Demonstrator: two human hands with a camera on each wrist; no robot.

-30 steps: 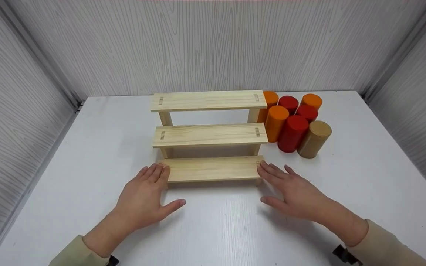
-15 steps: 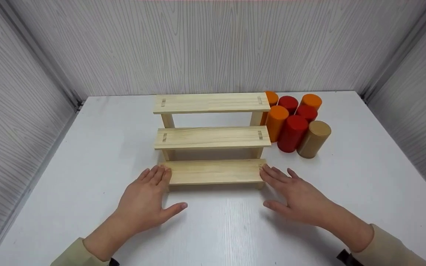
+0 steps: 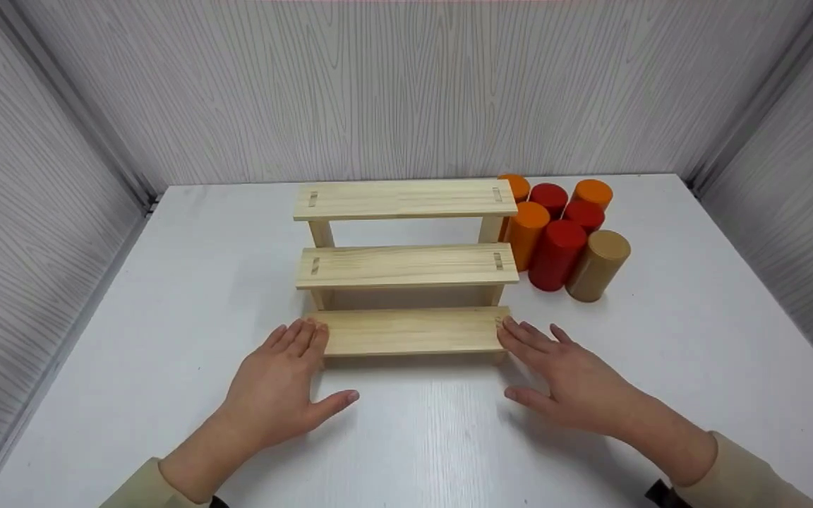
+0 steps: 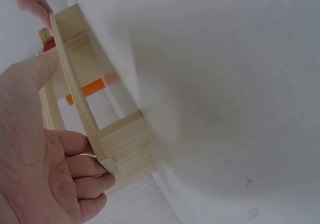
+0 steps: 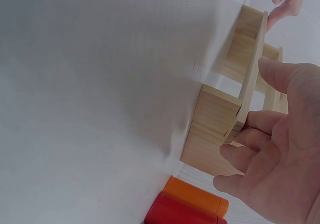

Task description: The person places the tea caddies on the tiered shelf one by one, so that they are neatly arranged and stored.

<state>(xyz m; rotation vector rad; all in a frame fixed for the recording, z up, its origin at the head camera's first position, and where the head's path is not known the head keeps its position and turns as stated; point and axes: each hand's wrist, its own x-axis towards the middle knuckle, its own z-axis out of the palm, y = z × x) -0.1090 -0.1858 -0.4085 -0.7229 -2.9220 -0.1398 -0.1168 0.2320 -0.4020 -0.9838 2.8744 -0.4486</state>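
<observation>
A three-step wooden rack (image 3: 406, 264) of pale boards stands on the white table in the head view. My left hand (image 3: 276, 384) rests its fingers on the left end of the lowest board (image 3: 413, 331), thumb spread out in front. At the right end of that same board lie the fingers of my right hand (image 3: 562, 377), its thumb also held apart. Both wrist views show the fingertips at the board's ends, above the rack's side panels (image 4: 130, 146). Neither hand wraps round the wood.
Right of the rack, several upright cylinders are grouped: orange (image 3: 528, 233), red (image 3: 558, 254) and one gold-brown (image 3: 598, 264). The rack's boards partly hide the nearest orange ones. Wood-grain panels (image 3: 406, 92) wall the table (image 3: 188, 282) at the back and sides.
The rack has shifted slightly right and toward the person, with both hands moving along on its lowest board. The cylinders have stayed in place. In the last half second the motion is very small.
</observation>
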